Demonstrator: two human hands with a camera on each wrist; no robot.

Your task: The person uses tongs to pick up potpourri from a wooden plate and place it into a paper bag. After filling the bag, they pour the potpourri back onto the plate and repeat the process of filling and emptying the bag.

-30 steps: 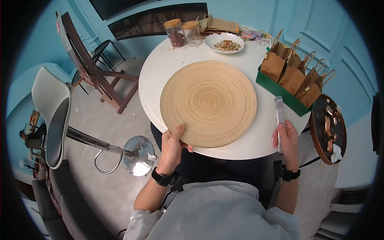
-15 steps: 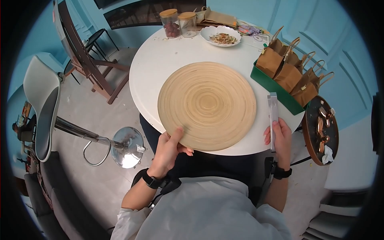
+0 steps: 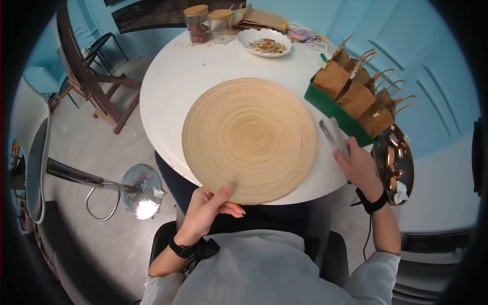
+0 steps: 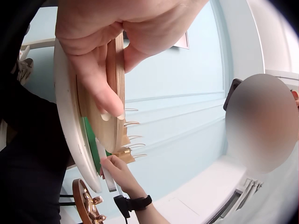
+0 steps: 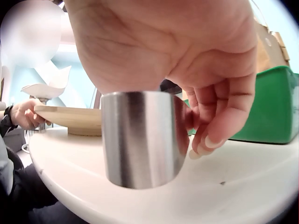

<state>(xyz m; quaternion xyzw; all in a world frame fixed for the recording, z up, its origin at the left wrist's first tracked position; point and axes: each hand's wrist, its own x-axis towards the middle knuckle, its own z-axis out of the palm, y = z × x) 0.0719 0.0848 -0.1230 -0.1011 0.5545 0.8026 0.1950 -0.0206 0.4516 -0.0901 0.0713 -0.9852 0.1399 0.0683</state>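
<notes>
A round wooden turntable (image 3: 254, 147) with concentric rings lies on the white table, its disc raised on a smaller base (image 5: 84, 129) in the right wrist view. My left hand (image 3: 207, 209) pinches its near left rim, thumb on top and fingers underneath. To the right of the disc, my right hand (image 3: 362, 169) holds silver metal tongs (image 3: 333, 133), blurred in the head view, their far end slanting toward the disc. The bent end of the tongs fills the middle of the right wrist view, partly covering the fingers behind it.
A green box (image 3: 338, 118) of brown paper bags (image 3: 356, 99) stands right of the turntable. At the back are a white bowl (image 3: 247, 47) with dry bits and two wooden-lidded jars (image 3: 197, 30). A dark round tray (image 3: 406, 168) with copper-coloured pieces sits beyond the table edge.
The head view has turned, so the scene slides left. My right hand has tilted the tongs from upright to leaning left, with its elbow further out. My left hand stays on the turntable's rim.
</notes>
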